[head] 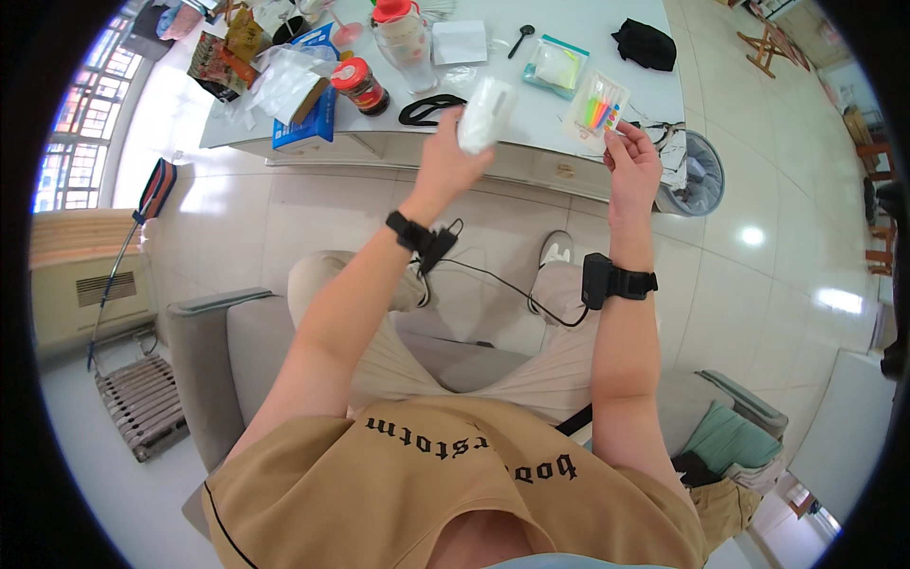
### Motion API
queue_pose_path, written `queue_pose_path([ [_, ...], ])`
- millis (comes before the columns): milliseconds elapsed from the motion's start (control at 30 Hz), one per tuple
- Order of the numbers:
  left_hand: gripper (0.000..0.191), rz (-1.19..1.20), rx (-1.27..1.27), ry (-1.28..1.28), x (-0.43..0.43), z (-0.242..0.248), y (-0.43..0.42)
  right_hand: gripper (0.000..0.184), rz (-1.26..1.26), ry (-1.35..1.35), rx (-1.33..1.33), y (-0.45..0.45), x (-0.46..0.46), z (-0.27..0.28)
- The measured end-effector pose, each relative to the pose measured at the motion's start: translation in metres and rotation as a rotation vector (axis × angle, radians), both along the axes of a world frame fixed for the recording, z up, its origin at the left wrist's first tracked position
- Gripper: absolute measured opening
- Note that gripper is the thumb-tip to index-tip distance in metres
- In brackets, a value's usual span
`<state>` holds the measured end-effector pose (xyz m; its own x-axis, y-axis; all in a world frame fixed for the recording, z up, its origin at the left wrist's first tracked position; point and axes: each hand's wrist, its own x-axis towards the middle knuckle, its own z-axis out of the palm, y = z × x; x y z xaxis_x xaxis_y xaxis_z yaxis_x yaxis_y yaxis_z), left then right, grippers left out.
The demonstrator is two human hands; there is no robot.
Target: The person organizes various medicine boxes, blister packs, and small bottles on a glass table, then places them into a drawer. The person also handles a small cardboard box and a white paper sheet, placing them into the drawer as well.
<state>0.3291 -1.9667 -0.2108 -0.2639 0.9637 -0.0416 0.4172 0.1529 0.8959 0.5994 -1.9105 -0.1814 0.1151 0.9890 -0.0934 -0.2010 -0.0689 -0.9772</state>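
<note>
My left hand (pixel 449 165) grips a white plastic-wrapped bundle (pixel 486 115) just above the table's front edge; the bundle is slightly blurred and its contents are hard to make out. A black looped strap (pixel 419 112) lies on the table beside that hand. With thumb and fingers, my right hand (pixel 635 167) pinches the near corner of a clear packet of bright multicoloured sticks (pixel 598 107). Behind this packet lies a teal-edged clear pouch (pixel 557 65) with white and yellow-green contents. Each wrist wears a black strapped device, and a cable runs between them.
On the white table (pixel 498 146) stand a red-lidded jar (pixel 360 87) and a clear pitcher (pixel 407 50). A black spoon (pixel 522 41), white paper square (pixel 460 43) and black cloth (pixel 645 45) lie farther back. Bags and a blue box (pixel 306 126) crowd the left; a lined bin (pixel 697 174) stands right.
</note>
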Motion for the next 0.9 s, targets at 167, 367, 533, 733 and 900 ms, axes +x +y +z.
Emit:
queue_pose_path([
  [167,0.069,-0.098,-0.358,-0.3,0.04,-0.076,-0.057,0.028,-0.014,0.013,-0.009,-0.001,0.003,0.005],
  [367,0.08,0.034,-0.506,-0.444,0.049,-0.216,-0.038,0.027,-0.078,0.015,-0.009,-0.007,0.009,0.013],
  [533,0.075,0.079,-0.486,-0.593,0.056,-0.286,-0.002,0.027,-0.049,-0.005,0.029,-0.011,0.019,0.013],
  [733,0.076,0.149,-0.631,-0.696,0.071,-0.322,0.043,0.032,-0.098,-0.107,-0.056,-0.025,0.025,0.017],
  [900,0.069,0.137,-0.586,-0.744,0.076,-0.352,0.066,0.032,-0.12,-0.121,-0.081,-0.028,0.032,0.014],
])
